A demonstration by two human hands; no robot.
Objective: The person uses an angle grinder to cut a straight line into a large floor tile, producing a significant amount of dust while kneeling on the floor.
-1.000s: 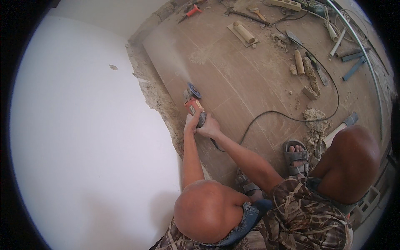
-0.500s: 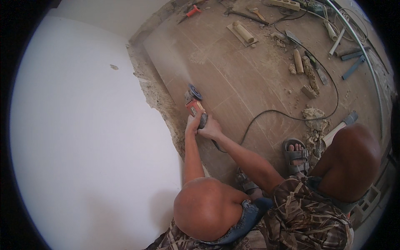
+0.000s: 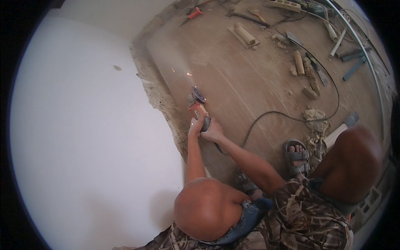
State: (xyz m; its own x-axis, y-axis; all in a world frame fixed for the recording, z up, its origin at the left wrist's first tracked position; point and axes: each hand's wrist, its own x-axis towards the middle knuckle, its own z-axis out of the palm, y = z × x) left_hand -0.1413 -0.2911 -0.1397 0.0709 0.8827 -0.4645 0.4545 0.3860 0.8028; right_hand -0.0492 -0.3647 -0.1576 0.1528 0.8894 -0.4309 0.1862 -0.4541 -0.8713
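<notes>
An orange and black angle grinder [image 3: 199, 110] is held low over the tiled floor [image 3: 233, 104] beside the broken base of the white wall. My left hand [image 3: 195, 126] wraps round its body on the wall side. My right hand [image 3: 214, 131] grips the rear of the body, next to the black cord [image 3: 273, 111]. The tool's disc [image 3: 199, 95] stands tilted at the floor, and sparks [image 3: 189, 74] fly from it away from me. Pale dust hazes the floor beyond; the disc's exact contact line cannot be made out.
The white wall [image 3: 91, 125] rises close on my left. Farther right lie a plastering float [image 3: 246, 35], a hammer [image 3: 249, 17], a trowel [image 3: 294, 39], rubble [image 3: 315, 118] and a white pipe [image 3: 336, 132]. The cord loops across the floor near my sandalled foot [image 3: 296, 156].
Sparks now show ahead of the disc, and the dust haze has spread. The grinder and both hands sit slightly lower and farther right in the picture, while the whole view has shifted a little too.
</notes>
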